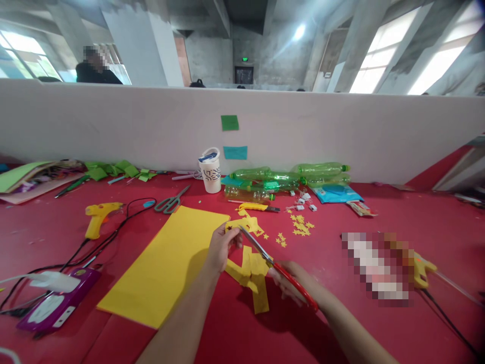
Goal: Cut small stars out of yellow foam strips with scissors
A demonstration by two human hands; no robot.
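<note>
My left hand (221,246) pinches a small yellow sheet piece (234,224) that has a star drawn or cut in it. Red-handled scissors (290,279) are gripped in my right hand (293,283), their blade tips meeting the yellow piece beside my left fingers. Cut yellow strips (250,275) lie crossed on the red table under my hands. Beyond the scissors are small yellow stars (301,226) in loose groups. A large yellow sheet (166,268) lies flat to the left of my left hand.
Behind are a yellow utility knife (253,207), a white cup (210,172) and green plastic bottles (284,178). Dark-handled scissors (169,203), a yellow glue gun (97,218) and a purple power strip (58,302) with cables lie left. Another glue gun (422,269) is right.
</note>
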